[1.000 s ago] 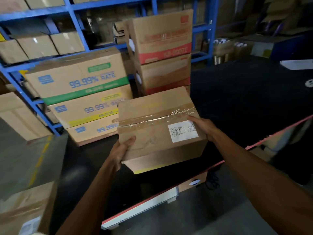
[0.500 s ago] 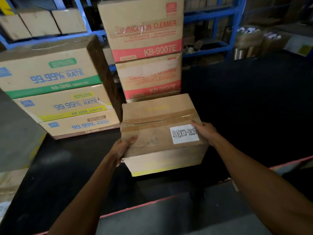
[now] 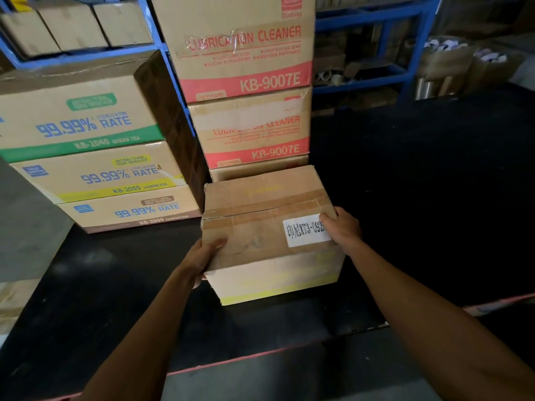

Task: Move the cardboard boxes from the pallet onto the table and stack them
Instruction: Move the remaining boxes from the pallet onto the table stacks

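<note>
I hold a taped brown cardboard box (image 3: 260, 227) with a white label and a yellow stripe, just above the black table (image 3: 419, 198). My left hand (image 3: 202, 256) grips its left side and my right hand (image 3: 343, 227) grips its right top edge. Directly behind it rises a stack of red-striped "Lubrication Cleaner" boxes (image 3: 246, 82); a plain box edge shows beneath them. To the left stands a stack of three "99.99% rate" boxes (image 3: 95, 169), green on top, then yellow, then brown.
Blue metal shelving (image 3: 376, 18) with more cartons runs behind the table. The table's near edge has a red trim (image 3: 231, 360). A further cardboard box (image 3: 14, 299) shows at the lower left on the grey floor (image 3: 26, 227).
The box has been carried forward over the table toward the red-striped stack, and the view has swung left and closer to the stacks. Both hands keep their hold.
</note>
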`<state>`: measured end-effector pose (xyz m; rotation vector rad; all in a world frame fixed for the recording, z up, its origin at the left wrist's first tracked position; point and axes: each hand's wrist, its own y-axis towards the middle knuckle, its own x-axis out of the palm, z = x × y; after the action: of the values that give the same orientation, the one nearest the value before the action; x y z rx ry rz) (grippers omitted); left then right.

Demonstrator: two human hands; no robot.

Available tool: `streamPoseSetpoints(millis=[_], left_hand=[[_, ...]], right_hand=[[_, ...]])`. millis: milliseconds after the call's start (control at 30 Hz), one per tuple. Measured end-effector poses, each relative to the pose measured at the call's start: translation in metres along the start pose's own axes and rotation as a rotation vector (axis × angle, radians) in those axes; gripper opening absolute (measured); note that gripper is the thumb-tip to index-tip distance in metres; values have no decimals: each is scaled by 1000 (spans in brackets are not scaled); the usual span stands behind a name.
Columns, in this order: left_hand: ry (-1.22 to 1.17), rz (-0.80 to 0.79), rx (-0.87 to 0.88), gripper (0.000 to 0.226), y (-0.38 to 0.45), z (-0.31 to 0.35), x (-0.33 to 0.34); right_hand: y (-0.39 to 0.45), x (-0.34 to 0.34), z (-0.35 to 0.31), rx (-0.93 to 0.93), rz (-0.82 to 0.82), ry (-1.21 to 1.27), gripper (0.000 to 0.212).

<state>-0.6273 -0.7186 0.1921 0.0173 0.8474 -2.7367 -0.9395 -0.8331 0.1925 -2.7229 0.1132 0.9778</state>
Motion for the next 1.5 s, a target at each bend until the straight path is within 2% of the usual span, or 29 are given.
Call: streamPoseSetpoints(millis=[167,400,500,567,667,767,900,1000,1200,1400,1500], left_hand=[[2,16,-14,65,-3,3,-1],[-38,-5,6,58,-10,3,2],[-27,-12,-9,61,-17,6,1],[26,-2,-19,60,-24,9,-2],[67,109,45,63,-35,6,-17],[53,174,127,62,-51,1,-37],[35,247,249,46,-77,-9,-86],[-5,326,291,46,-92,-26,-132],[-21,467,339,40,-124,-79,-259],[-57,602,273,31,-148,-145,-401],[-94,620,205,34,-152,-169,-462]], right_hand=[[-7,3,3,12,71,-37,46],[-15,2,3,10,57,-90,41],[-20,2,-6,14,55,-176,46],[-27,4,-15,-50,82,-275,54],[-45,12,-38,-214,94,-411,59],[-68,30,-67,-321,29,-368,53],[-111,79,-113,-414,-129,-213,46],[-153,124,-145,-457,-212,-91,36],[-252,231,-200,-507,-351,-21,39],[-340,346,-245,-529,-540,-41,34],[-371,409,-270,-550,-619,-54,33]])
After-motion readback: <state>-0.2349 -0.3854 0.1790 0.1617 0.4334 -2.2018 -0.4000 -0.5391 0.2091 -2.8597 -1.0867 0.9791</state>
